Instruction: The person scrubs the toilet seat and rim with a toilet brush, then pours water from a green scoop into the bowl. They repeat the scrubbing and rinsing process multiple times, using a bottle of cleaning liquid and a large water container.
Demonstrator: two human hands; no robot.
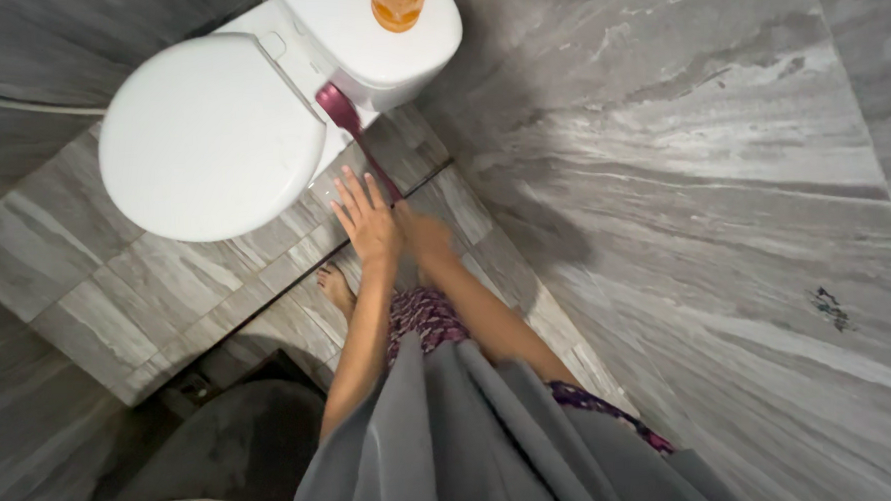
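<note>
right hand (423, 231) clamped on the maroon brush (341, 110), scrubbing beside the toilet (210, 136); left hand (367, 219) spread open, balancing.

A bathroom: white toilet (210, 136), grey tiled floor (117, 285).
</note>
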